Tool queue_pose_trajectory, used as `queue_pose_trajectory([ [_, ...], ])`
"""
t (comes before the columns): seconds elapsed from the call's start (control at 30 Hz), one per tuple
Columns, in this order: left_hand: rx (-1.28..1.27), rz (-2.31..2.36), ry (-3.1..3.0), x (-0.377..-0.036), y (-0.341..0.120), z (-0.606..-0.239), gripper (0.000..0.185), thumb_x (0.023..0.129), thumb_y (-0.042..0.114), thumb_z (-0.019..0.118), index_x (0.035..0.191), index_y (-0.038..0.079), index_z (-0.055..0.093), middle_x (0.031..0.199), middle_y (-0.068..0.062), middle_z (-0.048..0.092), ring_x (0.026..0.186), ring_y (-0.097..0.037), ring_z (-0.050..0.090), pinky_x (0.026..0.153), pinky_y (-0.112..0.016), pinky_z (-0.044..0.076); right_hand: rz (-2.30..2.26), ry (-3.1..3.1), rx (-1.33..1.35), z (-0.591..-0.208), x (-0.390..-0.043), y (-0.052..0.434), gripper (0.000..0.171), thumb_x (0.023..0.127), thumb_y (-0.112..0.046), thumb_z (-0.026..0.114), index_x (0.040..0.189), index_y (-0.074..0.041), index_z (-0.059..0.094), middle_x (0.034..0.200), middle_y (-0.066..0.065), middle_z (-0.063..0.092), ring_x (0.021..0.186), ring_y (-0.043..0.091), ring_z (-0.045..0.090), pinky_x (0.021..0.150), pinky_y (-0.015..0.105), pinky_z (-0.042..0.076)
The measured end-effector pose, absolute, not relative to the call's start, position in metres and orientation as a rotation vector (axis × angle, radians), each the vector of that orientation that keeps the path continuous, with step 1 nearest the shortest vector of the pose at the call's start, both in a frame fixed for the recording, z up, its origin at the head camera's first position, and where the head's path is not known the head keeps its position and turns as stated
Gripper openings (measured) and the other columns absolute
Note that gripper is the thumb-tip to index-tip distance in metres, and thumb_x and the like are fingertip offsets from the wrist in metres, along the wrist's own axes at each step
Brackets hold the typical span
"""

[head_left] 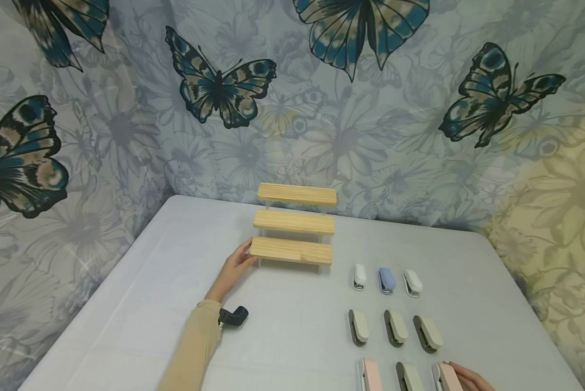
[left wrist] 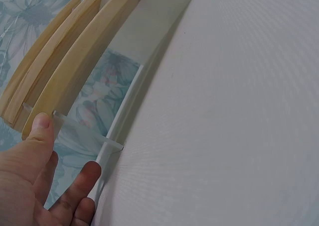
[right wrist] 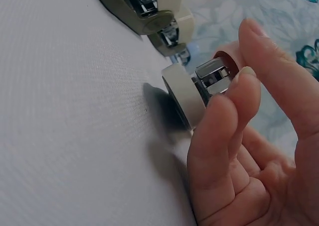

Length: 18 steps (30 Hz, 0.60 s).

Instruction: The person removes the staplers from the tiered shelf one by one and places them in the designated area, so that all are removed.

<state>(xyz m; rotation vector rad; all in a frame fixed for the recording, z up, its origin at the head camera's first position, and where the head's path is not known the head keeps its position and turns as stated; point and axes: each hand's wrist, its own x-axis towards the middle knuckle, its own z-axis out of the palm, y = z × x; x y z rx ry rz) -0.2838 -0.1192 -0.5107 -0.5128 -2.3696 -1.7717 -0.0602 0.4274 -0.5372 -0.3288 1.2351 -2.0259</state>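
A wooden three-tier display stand [head_left: 292, 221] with clear supports stands toward the back of the table. At the left end of its lowest board, my left hand [head_left: 237, 260] holds the edge; the left wrist view shows the thumb [left wrist: 42, 124] against the board [left wrist: 75, 61] and the other fingers bent beside the clear support. My right hand [head_left: 470, 377] is at the front right, holding a pink stapler [head_left: 450, 377] by its right side. In the right wrist view, the fingertips [right wrist: 245, 79] touch the stapler's pink top, and its pale base [right wrist: 184, 94] appears tilted above a shadow.
More staplers stand in rows right of the stand: white [head_left: 359, 276], blue [head_left: 387, 280] and white [head_left: 413, 282] at the back, cream-and-grey ones [head_left: 396, 327] in the middle. Another pink stapler [head_left: 371, 374] and a cream one [head_left: 409, 377] are in front. Butterfly-print fabric surrounds the white table [head_left: 126, 304].
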Motion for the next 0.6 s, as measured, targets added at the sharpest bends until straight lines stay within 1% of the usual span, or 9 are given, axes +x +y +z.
queue_pose_trajectory([
  [0.1,-0.534,-1.777,-2.362,-0.284,-0.118,-0.511,0.054,0.077,0.028,0.049,0.124,0.014,0.026,0.123,0.003,0.028,0.088,-0.015,0.047,0.071,-0.032,0.040,-1.968,1.274,-0.136,-0.508,-0.049,0.407,0.045,0.088,-0.004,0.011,0.126,-0.023,0.000,0.124,0.001,0.006,0.108,0.020,0.023,0.080,0.050,0.026],
  [0.17,-0.538,-1.778,-2.365,-0.284,-0.118,-0.511,0.055,0.077,0.028,0.049,0.124,0.013,0.026,0.124,0.002,0.028,0.089,-0.015,0.047,0.072,-0.031,0.040,-1.959,1.292,-0.135,-0.496,-0.045,0.397,0.045,0.087,-0.003,0.012,0.125,-0.024,0.001,0.123,0.005,0.006,0.107,0.025,0.023,0.079,0.050,0.026],
  [0.2,-0.533,-1.778,-2.370,-0.284,-0.118,-0.511,0.055,0.077,0.029,0.049,0.124,0.014,0.026,0.124,0.003,0.028,0.089,-0.015,0.047,0.072,-0.031,0.040,-1.961,1.282,-0.129,-0.490,-0.045,0.394,0.043,0.087,-0.004,0.011,0.125,-0.024,0.003,0.121,0.002,0.011,0.107,0.025,0.024,0.080,0.050,0.026],
  [0.3,-0.496,-1.778,-2.378,-0.284,-0.117,-0.510,0.054,0.076,0.030,0.050,0.124,0.016,0.027,0.123,0.005,0.028,0.089,-0.014,0.046,0.072,-0.031,0.040,-1.967,1.262,-0.148,-0.485,-0.046,0.391,0.042,0.087,-0.004,0.009,0.124,-0.026,0.007,0.119,-0.002,0.017,0.106,0.025,0.026,0.080,0.050,0.025],
  [0.4,-0.465,-1.777,-2.385,-0.285,-0.117,-0.509,0.054,0.076,0.032,0.050,0.124,0.019,0.028,0.122,0.007,0.029,0.089,-0.014,0.046,0.071,-0.030,0.040,-1.983,1.247,-0.124,-0.494,-0.048,0.395,0.042,0.088,-0.006,0.009,0.125,-0.024,0.003,0.121,0.001,0.015,0.107,0.027,0.025,0.080,0.051,0.025],
  [0.47,-0.469,-1.780,-2.383,-0.286,-0.118,-0.509,0.054,0.076,0.032,0.050,0.124,0.019,0.028,0.123,0.006,0.028,0.090,-0.015,0.046,0.071,-0.031,0.040,-2.008,1.222,-0.123,-0.507,-0.050,0.402,0.042,0.088,-0.006,0.009,0.125,-0.023,0.001,0.122,0.002,0.014,0.107,0.028,0.024,0.080,0.052,0.024],
  [0.5,-0.473,-1.784,-2.382,-0.286,-0.118,-0.510,0.055,0.076,0.032,0.050,0.124,0.019,0.027,0.123,0.006,0.028,0.090,-0.015,0.046,0.071,-0.031,0.040,-2.016,1.230,-0.113,-0.514,-0.053,0.407,0.041,0.088,-0.007,0.009,0.125,-0.025,0.004,0.122,0.000,0.017,0.107,0.025,0.025,0.080,0.050,0.025],
  [0.53,-0.481,-1.783,-2.383,-0.286,-0.118,-0.510,0.055,0.076,0.032,0.049,0.124,0.018,0.027,0.123,0.005,0.027,0.091,-0.015,0.045,0.072,-0.031,0.040,-2.038,1.206,-0.152,-0.522,-0.057,0.413,0.041,0.088,-0.007,0.008,0.125,-0.024,0.007,0.123,-0.001,0.018,0.108,0.023,0.025,0.081,0.049,0.025],
  [0.6,-0.487,-1.782,-2.382,-0.286,-0.118,-0.510,0.055,0.076,0.031,0.049,0.124,0.018,0.026,0.123,0.005,0.027,0.091,-0.016,0.045,0.072,-0.031,0.040,-2.074,1.207,-0.350,-0.538,-0.066,0.422,0.044,0.087,-0.002,0.002,0.127,-0.020,0.008,0.125,-0.001,0.019,0.110,0.020,0.023,0.085,0.044,0.023],
])
